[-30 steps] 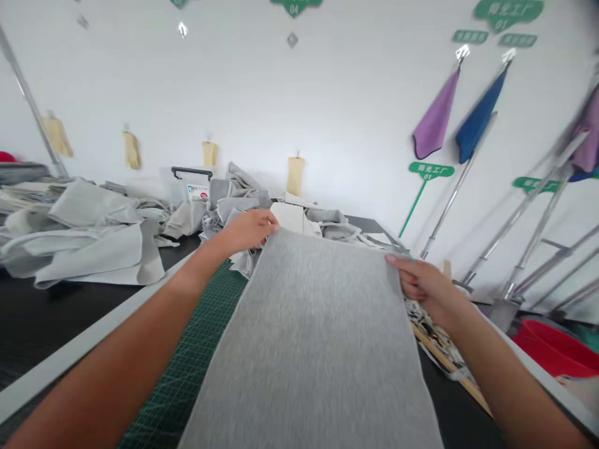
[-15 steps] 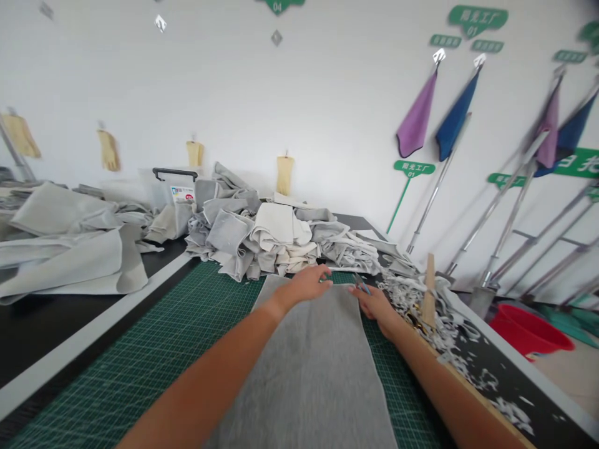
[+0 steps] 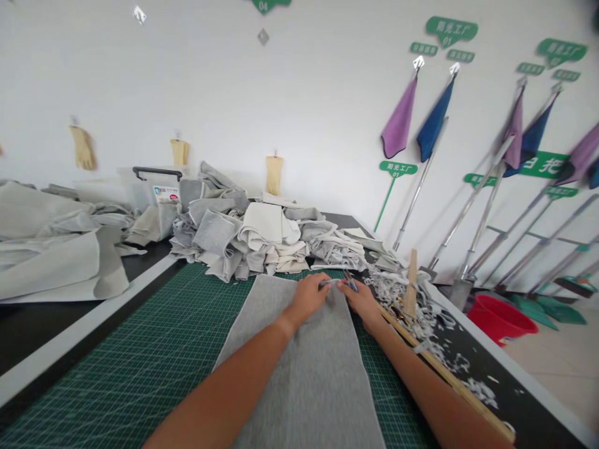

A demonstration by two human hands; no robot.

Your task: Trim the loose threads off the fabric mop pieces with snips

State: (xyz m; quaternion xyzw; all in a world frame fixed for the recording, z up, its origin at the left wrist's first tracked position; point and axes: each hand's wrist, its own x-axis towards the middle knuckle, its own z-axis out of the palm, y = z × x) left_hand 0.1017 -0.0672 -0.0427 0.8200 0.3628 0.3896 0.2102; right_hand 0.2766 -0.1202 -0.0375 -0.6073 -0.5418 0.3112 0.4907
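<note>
Atop cutting mat (image 3: pixel 140 368), left hand (image 3: pixel 306 299) pinching edge of grey fabric strip (image 3: pixel 327 380); right hand (image 3: pixel 362 305) gripping scissors (image 3: pixel 350 284).

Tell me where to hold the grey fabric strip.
Best pinch the grey fabric strip at its left long edge, coming from the left: it lies flat, the green cutting mat shows there, and the left hand and right hand occupy its far end.

Soft matt grey cloth (image 3: pixel 327 374) under the left hand (image 3: pixel 306 299) and right hand (image 3: pixel 360 308), matt green plastic cutting mat (image 3: pixel 140 374) beneath it, glossy metal scissors (image 3: pixel 350 284) with blue plastic grips between the hands, smooth pale wooden strip (image 3: pixel 435 355) right of them, glossy red plastic basin (image 3: pixel 498 318) farther right
</note>
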